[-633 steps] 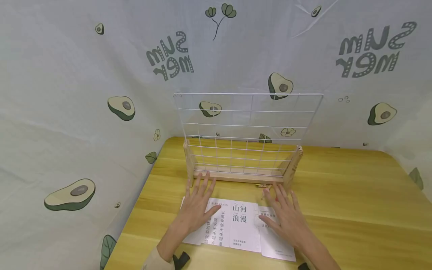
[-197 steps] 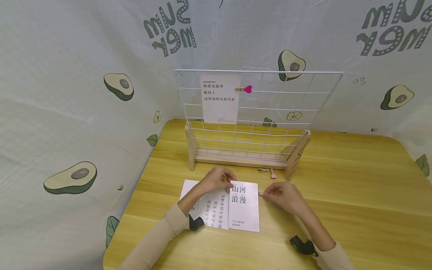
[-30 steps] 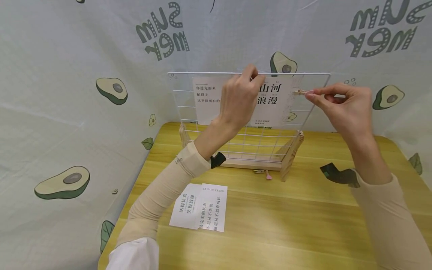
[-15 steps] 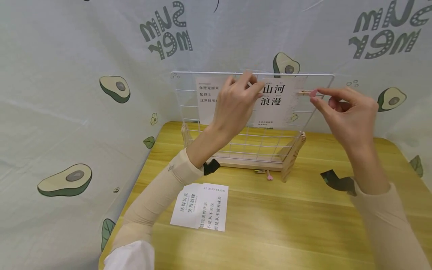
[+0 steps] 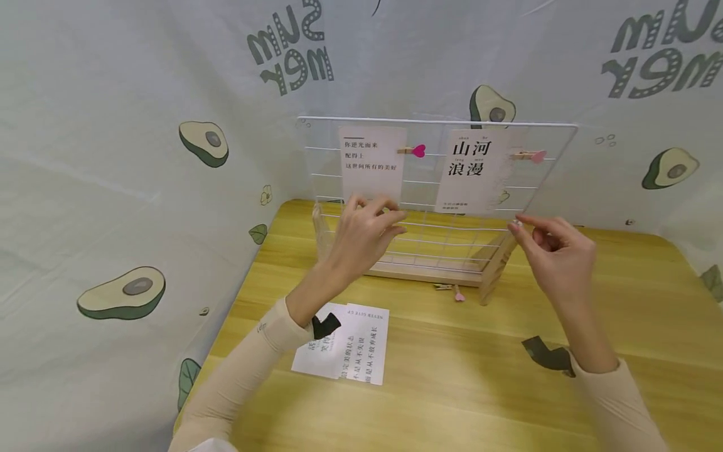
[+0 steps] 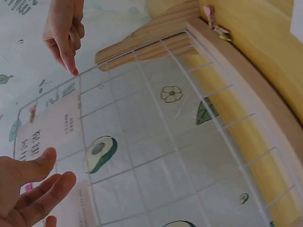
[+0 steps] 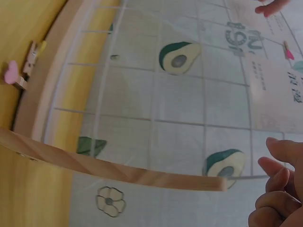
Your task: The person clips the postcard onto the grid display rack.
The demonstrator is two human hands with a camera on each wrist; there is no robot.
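In the head view a white wire grid panel (image 5: 429,229) stands in a wooden base. Two printed cards hang on it: the left card (image 5: 369,182) by a clothespin with a dark pink heart (image 5: 418,150), the right card (image 5: 469,182) by a clothespin with a light pink heart (image 5: 536,156). My left hand (image 5: 364,235) is in front of the grid below the left card, fingers loosely bent, holding nothing. My right hand (image 5: 562,254) is beside the grid's right edge, thumb and forefinger close together with nothing visible between them; whether they touch the wire I cannot tell.
Two overlapping printed cards (image 5: 367,345) lie on the wooden table at front left, partly behind my left wrist. Two small clothespins (image 5: 457,293) lie before the base's right end. A patterned curtain (image 5: 141,207) hangs behind and left.
My right hand has let go of the light pink heart clothespin, which stays on the right card, and moved down. My left hand has left that card, moving down and left.
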